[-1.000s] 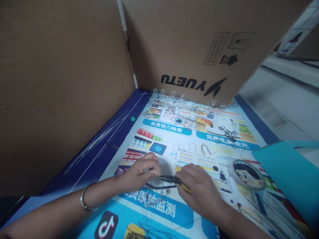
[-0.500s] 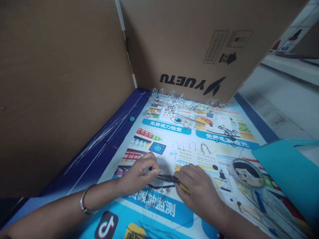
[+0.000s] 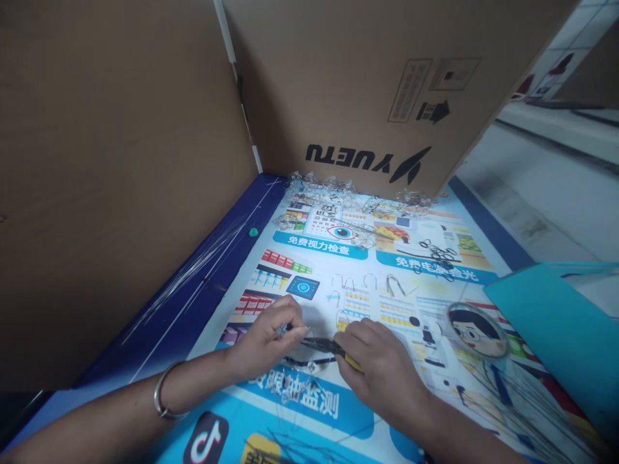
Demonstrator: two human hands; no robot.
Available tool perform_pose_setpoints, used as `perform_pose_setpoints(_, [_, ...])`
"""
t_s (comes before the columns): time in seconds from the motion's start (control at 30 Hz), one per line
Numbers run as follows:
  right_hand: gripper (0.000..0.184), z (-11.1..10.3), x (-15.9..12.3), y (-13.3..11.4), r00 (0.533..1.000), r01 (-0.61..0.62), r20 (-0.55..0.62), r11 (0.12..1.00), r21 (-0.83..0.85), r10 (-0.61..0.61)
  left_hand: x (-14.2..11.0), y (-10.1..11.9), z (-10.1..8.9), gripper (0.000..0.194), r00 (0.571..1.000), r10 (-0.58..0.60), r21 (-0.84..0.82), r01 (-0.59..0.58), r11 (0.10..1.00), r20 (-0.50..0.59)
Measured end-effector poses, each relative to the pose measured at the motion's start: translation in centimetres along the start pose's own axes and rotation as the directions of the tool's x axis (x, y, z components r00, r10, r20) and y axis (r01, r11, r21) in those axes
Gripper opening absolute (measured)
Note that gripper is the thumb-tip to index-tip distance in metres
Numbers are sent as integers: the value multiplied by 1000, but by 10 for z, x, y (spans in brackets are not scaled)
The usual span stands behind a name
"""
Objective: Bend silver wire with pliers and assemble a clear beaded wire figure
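My right hand (image 3: 377, 354) is wrapped around pliers (image 3: 322, 345) with dark jaws and yellow handles. The jaws point left, right up to the fingertips of my left hand (image 3: 271, 335). Thumb and forefinger of that left hand are pinched together at the plier tips; what lies between them is too small to make out. Just below the jaws are clear beads (image 3: 312, 366) on fine wire, and a small cluster of clear beaded pieces (image 3: 294, 388) lies nearer to me. Bent wire hooks (image 3: 394, 283) rest on the printed sheet beyond my hands.
Cardboard panels (image 3: 338, 84) wall off the left and back. Along the back lie clear beaded pieces (image 3: 329, 183); black rings (image 3: 438, 251) sit to their right. Straight wires (image 3: 193, 264) lie on the blue left edge. A round clear dish (image 3: 478, 330) and a turquoise bag (image 3: 551, 322) are at right.
The view has shifted slightly, so the scene sits a little further left. Both hands and the pliers keep nearly the same position over the sheet.
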State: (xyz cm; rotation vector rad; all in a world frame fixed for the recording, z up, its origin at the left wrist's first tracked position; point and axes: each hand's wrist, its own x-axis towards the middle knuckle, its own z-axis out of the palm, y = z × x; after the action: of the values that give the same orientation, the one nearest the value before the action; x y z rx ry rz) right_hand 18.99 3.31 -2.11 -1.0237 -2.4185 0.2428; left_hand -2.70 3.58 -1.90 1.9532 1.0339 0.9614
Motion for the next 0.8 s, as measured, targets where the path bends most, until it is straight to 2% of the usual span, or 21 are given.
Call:
perform_pose_setpoints(0.43, [13, 0, 0, 1, 1000, 18, -18, 1000, -25, -18, 0, 2, -1, 24, 999, 32, 8, -32, 999, 9])
perform_pose_setpoints(0.8, [11, -2, -1, 1, 999, -31, 21, 999, -24, 31, 1, -2, -7, 28, 996, 46, -114, -38, 993, 74])
